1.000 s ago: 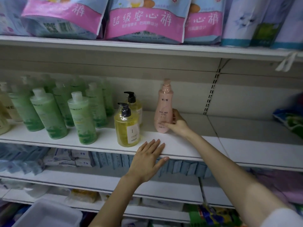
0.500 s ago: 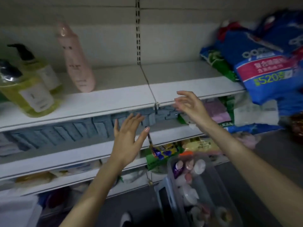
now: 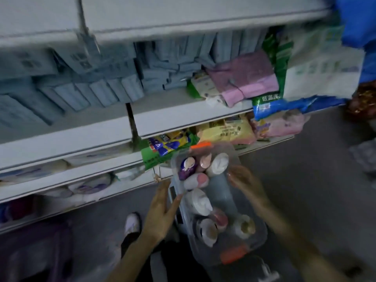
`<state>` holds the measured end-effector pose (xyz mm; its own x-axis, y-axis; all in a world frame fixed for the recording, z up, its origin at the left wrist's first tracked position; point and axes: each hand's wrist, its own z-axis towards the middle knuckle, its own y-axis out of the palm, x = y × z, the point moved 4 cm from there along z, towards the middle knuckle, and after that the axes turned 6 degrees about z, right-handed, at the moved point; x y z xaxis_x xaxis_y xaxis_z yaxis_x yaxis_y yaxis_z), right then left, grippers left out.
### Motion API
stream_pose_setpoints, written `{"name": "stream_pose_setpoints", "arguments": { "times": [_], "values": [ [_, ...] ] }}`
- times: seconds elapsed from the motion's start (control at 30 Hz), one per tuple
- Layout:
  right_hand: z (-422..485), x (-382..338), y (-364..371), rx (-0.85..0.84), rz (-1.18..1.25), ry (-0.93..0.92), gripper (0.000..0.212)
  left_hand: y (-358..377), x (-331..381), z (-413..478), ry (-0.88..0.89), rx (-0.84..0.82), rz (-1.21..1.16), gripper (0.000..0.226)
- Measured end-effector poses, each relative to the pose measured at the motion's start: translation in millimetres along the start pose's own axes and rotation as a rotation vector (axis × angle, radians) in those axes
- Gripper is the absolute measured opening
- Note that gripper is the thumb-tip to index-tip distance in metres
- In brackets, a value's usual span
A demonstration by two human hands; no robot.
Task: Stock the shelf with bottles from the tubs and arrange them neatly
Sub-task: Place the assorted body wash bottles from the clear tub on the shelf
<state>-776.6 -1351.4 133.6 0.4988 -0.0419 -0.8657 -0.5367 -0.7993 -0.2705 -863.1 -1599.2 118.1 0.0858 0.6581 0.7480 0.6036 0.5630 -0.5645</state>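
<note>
Where bottles [image 3: 198, 200] crowd a clear tub [image 3: 261, 235] (orange clips), white, pink, purple caps, left fingers [image 3: 173, 203] straight, right fingers [image 3: 235, 176] blurred, unclear.

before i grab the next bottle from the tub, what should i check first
1. Tub open on top, no lid in the way: ok.
2. Stock left inside, such as the purple bottle and white-capped bottle: ok.
3. Left hand free, fingers straight by the tub's left rim: ok.
4. Right hand over the tub, holding nothing: cannot tell, blurred.
</note>
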Motion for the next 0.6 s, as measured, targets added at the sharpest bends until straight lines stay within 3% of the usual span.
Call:
{"name": "stream_pose_setpoints", "arguments": {
  "times": [0.13, 0.27, 0.4, 0.6],
  "values": [
    [29, 38, 33, -0.023, -0.095, -0.003, 0.039, 37, -34, 28, -0.067, 0.124, -0.064, 0.059],
    [77, 56, 62, 0.045, -0.131, -0.159, 0.041, 89, -59, 71, -0.066, 0.230, -0.136, 0.071],
    [112, 64, 70, 0.156, -0.420, -0.367, 0.042, 135, -65, 90, -0.032, 0.289, -0.169, 0.075],
    [114, 81, 84, 0.344, -0.689, -0.493, 0.051, 147, -75, 91, 0.011, 0.361, -0.178, 0.066]
  ]
}}
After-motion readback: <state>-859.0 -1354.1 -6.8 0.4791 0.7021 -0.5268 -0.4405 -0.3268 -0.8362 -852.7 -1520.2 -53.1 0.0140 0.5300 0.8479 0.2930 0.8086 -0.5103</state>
